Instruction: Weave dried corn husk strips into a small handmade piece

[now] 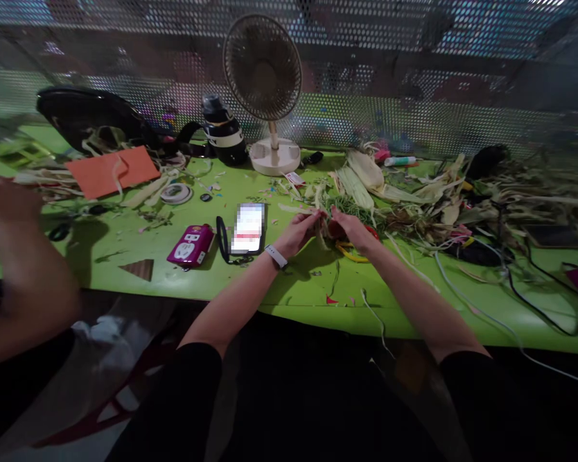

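Observation:
My left hand (299,232), with a pale band on its wrist, is closed in a pinch at a strip of dried corn husk (323,234) just above the green table. My right hand (351,229) meets it from the other side, fingers pressed together at the same husk strip. The fingertips partly hide how it is held. Beneath and beside my right hand are a yellow ring (350,251) and something red, partly covered. Behind my hands lies a heap of green shreds (349,206) and large pale husks (359,179).
A phone (248,228), a purple power strip (191,246) and a tape roll (176,193) lie left. Behind stand a fan (270,157) and a black bottle (225,138). White cable (467,298) crosses the right side. A co-worker's arm (24,256) rests at far left.

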`<act>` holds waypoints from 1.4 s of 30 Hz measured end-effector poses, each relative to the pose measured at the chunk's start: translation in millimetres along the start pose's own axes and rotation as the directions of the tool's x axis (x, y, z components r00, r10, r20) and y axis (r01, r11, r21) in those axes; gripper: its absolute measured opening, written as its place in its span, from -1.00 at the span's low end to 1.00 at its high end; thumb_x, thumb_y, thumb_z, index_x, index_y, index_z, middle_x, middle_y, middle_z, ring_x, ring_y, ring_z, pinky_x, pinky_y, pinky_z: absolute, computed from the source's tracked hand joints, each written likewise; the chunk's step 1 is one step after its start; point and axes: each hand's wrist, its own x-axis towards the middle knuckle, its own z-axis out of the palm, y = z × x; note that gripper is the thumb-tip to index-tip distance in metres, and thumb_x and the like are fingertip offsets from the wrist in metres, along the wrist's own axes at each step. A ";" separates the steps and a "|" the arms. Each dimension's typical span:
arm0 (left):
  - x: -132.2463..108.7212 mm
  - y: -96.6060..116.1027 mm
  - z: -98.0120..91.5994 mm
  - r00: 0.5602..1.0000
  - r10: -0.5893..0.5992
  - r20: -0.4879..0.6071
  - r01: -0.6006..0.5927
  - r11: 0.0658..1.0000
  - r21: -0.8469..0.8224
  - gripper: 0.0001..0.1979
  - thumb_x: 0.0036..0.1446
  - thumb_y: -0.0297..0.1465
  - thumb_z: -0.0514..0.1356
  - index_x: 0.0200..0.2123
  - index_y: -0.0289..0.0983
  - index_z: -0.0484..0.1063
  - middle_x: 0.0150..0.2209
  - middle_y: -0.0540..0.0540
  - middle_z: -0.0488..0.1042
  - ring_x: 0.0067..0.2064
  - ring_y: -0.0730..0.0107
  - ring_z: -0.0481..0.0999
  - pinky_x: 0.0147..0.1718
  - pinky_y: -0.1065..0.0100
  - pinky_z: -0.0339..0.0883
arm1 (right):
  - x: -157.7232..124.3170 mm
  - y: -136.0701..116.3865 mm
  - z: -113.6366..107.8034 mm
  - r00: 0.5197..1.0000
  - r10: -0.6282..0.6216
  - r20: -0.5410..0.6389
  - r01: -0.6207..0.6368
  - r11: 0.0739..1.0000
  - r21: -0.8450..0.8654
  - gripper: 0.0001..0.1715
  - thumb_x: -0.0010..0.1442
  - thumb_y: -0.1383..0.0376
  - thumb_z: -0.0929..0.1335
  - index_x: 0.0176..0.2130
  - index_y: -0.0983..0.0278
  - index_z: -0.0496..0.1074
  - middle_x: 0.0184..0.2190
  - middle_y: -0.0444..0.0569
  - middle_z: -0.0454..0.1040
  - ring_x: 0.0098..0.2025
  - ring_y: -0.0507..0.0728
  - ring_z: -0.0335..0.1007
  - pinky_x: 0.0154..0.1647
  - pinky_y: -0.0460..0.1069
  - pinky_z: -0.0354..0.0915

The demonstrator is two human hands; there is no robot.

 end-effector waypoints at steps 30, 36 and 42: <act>-7.3 13.2 -1.5 0.992 -0.027 0.122 0.032 0.999 -0.044 -0.75 -0.06 -0.47 0.36 -0.23 -0.32 0.55 -0.52 0.02 0.49 -0.48 0.57 0.43 -0.41 0.47 0.27 | 4.6 1.1 -14.1 0.945 -0.326 -0.023 0.315 0.927 -0.204 -0.50 0.10 -0.15 0.34 -0.42 0.22 0.30 -0.56 -0.18 0.32 -0.51 0.03 0.20 -0.41 -0.03 0.14; -2.2 10.4 -1.7 0.998 0.000 0.058 0.005 0.997 -0.078 -0.81 -0.05 -0.46 0.38 -0.28 -0.31 0.58 -0.38 -0.04 0.59 -0.35 0.49 0.53 -0.28 0.43 0.37 | 4.3 1.7 -18.2 0.867 -0.456 -0.200 0.367 0.856 -0.364 -0.56 0.19 -0.09 0.30 -0.34 0.23 0.36 -0.40 -0.03 0.45 -0.31 0.14 0.35 -0.22 0.05 0.26; -0.4 7.9 -3.9 0.985 0.165 0.054 -0.165 0.986 -0.008 -0.79 -0.13 -0.43 0.43 -0.33 -0.26 0.58 -0.28 -0.03 0.61 -0.19 0.46 0.55 -0.17 0.44 0.34 | -9.1 -6.8 -3.4 0.811 -0.570 -0.134 0.390 0.697 -0.602 -0.58 0.28 -0.03 0.23 -0.39 0.22 0.35 -0.37 0.07 0.45 -0.25 0.20 0.35 -0.16 0.09 0.25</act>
